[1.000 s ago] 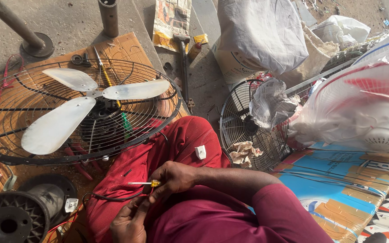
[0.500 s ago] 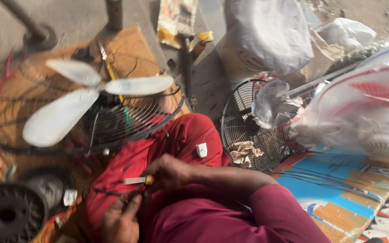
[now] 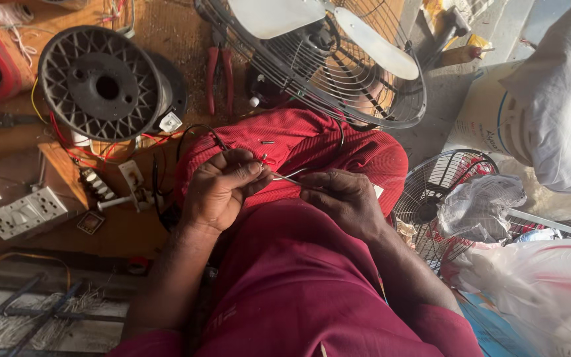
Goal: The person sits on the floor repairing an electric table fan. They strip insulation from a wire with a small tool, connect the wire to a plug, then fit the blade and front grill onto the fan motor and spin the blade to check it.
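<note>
Head view showed your left hand pinching a thin black wire over your red-clothed lap, while your right hand closed around a slim metal tool whose tip met the left fingertips. Beside you lay a grey spool, red pliers and a caged fan.

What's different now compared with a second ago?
The view swung left, bringing the black spool and red pliers into sight. The yellow-handled screwdriver is no longer visible in the right hand; both hands now meet over the lap, the left hand pinching a thin wire. The fan stays put.
</note>
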